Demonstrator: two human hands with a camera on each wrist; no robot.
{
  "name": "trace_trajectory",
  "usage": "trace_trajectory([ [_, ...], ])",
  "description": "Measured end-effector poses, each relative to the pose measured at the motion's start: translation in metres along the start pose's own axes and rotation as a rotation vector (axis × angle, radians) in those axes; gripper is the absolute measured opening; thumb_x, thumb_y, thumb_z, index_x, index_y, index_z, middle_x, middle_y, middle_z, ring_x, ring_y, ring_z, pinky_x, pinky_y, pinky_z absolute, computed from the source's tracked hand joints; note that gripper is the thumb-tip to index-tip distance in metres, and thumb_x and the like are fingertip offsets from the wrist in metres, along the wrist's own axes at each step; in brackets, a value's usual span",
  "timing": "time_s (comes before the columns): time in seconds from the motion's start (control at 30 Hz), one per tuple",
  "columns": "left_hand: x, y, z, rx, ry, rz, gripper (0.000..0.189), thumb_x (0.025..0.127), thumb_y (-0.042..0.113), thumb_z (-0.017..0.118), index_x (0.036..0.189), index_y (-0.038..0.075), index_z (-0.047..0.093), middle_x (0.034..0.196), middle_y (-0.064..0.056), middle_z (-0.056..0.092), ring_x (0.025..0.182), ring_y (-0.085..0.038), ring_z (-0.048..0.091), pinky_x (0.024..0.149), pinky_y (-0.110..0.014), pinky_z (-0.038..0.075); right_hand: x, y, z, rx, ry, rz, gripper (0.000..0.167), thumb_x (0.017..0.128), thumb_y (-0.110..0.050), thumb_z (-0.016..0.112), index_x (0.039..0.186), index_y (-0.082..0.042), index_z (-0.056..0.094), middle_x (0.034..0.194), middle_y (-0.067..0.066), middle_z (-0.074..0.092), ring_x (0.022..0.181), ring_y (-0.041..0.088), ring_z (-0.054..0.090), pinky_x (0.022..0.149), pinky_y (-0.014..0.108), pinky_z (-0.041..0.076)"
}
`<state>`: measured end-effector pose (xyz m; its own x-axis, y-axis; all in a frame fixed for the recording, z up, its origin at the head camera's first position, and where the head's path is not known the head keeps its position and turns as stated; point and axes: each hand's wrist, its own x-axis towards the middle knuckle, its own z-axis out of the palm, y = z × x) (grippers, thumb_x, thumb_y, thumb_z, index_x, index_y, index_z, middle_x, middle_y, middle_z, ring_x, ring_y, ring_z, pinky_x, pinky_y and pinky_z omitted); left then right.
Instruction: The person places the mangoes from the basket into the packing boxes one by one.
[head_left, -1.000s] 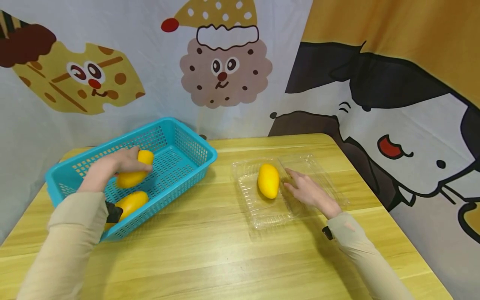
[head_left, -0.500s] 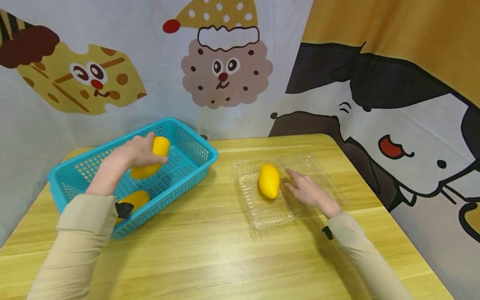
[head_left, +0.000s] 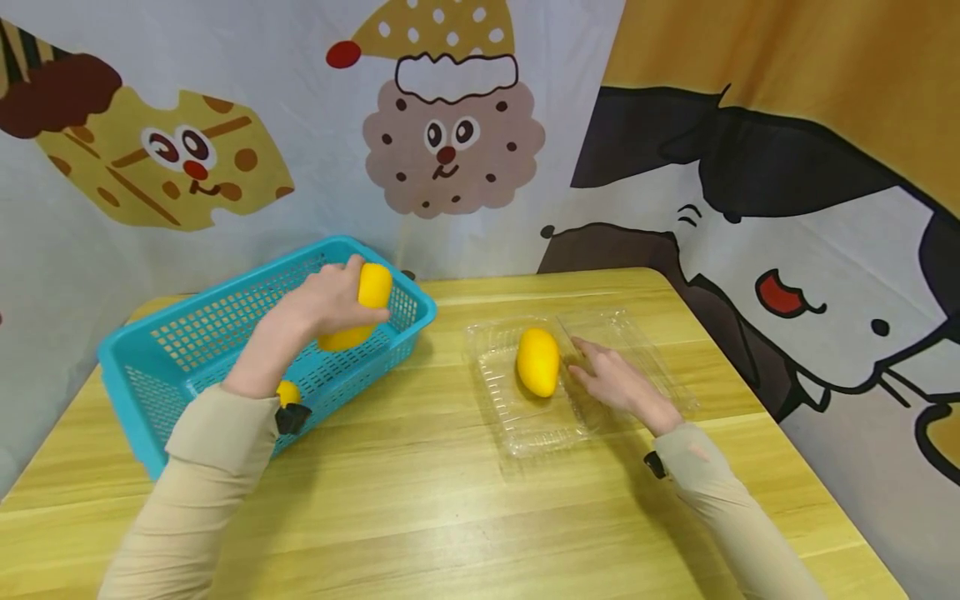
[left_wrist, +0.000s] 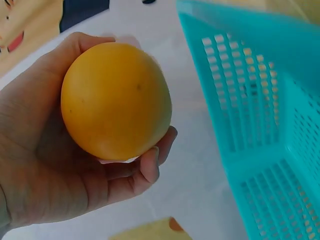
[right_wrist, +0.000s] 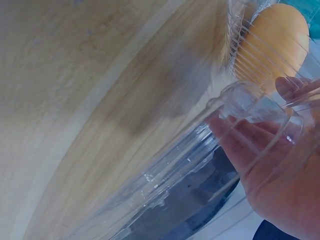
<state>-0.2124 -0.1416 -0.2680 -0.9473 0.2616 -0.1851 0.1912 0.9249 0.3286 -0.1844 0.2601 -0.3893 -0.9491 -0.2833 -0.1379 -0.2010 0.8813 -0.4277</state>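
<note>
1 blue basket (head_left: 202, 325) on a table (head_left: 420, 508); 1 lower mango (head_left: 288, 392) inside, partly hidden; 1 left hand (head_left: 322, 300), fingers clamped round 1 held mango (left_wrist: 116, 100) over the basket; 1 clear box (head_left: 525, 427), lid folded out, 1 boxed mango (head_left: 537, 362) lying in it; 1 right hand (head_left: 611, 379) touching the box, forefinger and thumb apart.

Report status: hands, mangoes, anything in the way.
Left hand gripping one mango above blue basket. Right hand at clear container, another mango inside. Possible snag: basket rim between them.
</note>
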Motion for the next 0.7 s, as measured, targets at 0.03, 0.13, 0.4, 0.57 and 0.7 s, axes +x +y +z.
trace_trajectory([
  [0.03,0.0,0.005,0.002,-0.007,0.013,0.003,0.083,0.083,0.046,0.059,0.141,-0.001,0.023,0.107,-0.023,0.052,0.082,-0.033,0.055,0.062,-0.035,0.046,0.0,0.0,0.0,0.0,0.0,-0.001,0.06,0.1,-0.026,0.046,0.149,0.0,0.024,0.15,0.026,0.032,0.135,0.043,0.037,0.109,0.057,0.033],
  [0.13,0.002,0.019,0.008,-0.024,0.048,0.022,0.085,0.082,0.047,0.059,0.143,0.0,0.022,0.116,-0.024,0.049,0.086,-0.034,0.054,0.063,-0.036,0.046,0.0,0.0,0.0,0.002,-0.001,-0.003,0.06,0.1,-0.026,0.046,0.148,0.001,0.024,0.15,0.026,0.032,0.135,0.043,0.037,0.109,0.057,0.033],
  [0.4,0.013,0.054,0.032,-0.08,0.097,0.048,0.084,0.083,0.049,0.06,0.145,0.006,0.024,0.124,-0.023,0.047,0.089,-0.033,0.055,0.067,-0.036,0.048,0.001,-0.001,0.0,0.0,-0.005,-0.007,0.06,0.1,-0.026,0.046,0.148,0.001,0.024,0.15,0.026,0.031,0.135,0.043,0.036,0.109,0.057,0.033],
  [0.57,0.021,0.071,0.049,-0.106,0.103,0.056,0.085,0.082,0.05,0.061,0.144,0.004,0.024,0.127,-0.025,0.047,0.092,-0.033,0.056,0.07,-0.038,0.05,0.001,0.0,0.0,0.003,0.0,-0.008,0.06,0.1,-0.026,0.046,0.148,0.001,0.024,0.15,0.026,0.032,0.135,0.043,0.037,0.109,0.057,0.033],
  [0.7,0.029,0.083,0.064,-0.125,0.089,0.052,0.091,0.083,0.052,0.061,0.147,0.003,0.019,0.137,-0.03,0.042,0.105,-0.038,0.057,0.085,-0.047,0.053,0.001,0.0,0.001,0.006,0.003,-0.008,0.06,0.1,-0.025,0.046,0.148,0.001,0.024,0.15,0.026,0.032,0.136,0.043,0.036,0.109,0.057,0.033],
])
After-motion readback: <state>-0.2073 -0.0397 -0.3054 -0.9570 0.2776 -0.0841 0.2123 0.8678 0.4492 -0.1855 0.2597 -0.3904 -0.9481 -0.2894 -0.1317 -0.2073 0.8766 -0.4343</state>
